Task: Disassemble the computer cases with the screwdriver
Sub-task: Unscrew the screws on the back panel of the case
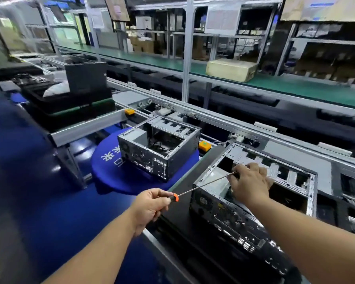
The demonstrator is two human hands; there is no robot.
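Note:
An open computer case (223, 203) lies on its side on the conveyor at the right, its back panel toward me. My left hand (150, 206) grips the orange-and-black handle of a long thin screwdriver (205, 184). The shaft runs up and right to my right hand (251, 183), which pinches it near the tip over the case's open top. The tip itself is hidden by my fingers. A second open case (160, 146) stands farther off on a round blue cloth (111, 171).
Black trays and boxes (70, 99) are stacked at the back left. Orange stops (204, 145) sit on the conveyor's aluminium rails (234, 121). A green shelf with a cardboard box (231, 69) runs behind. The floor at the left is blue.

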